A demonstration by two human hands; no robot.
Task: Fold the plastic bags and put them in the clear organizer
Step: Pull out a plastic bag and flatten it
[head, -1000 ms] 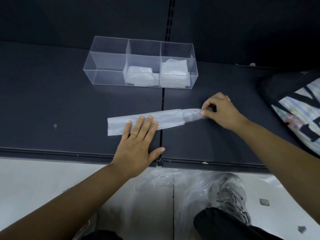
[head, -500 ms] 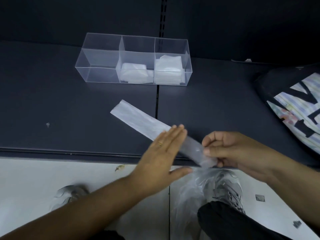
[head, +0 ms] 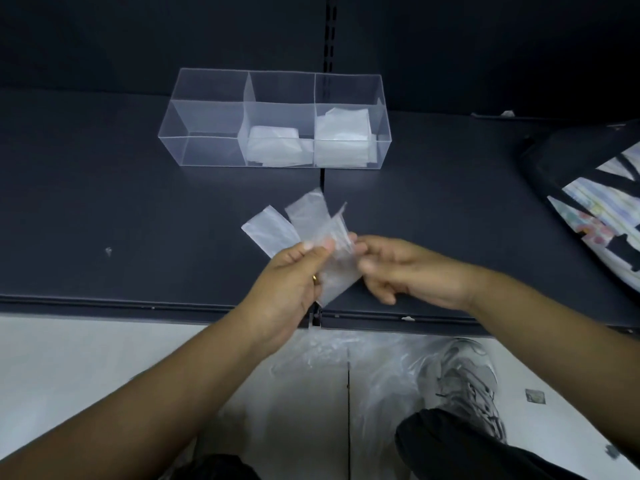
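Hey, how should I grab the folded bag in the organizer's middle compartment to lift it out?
Likely from straight above, through the open top: the walls of the organizer block every side. Pinch the bag by its upper edge, since it sits low inside.

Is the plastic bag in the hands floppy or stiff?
Probably floppy: the plastic bag bends into loose flaps between the left hand and right hand. Likely very light, since a small pinch holds it up. Maybe slippery, as it looks thin and smooth.
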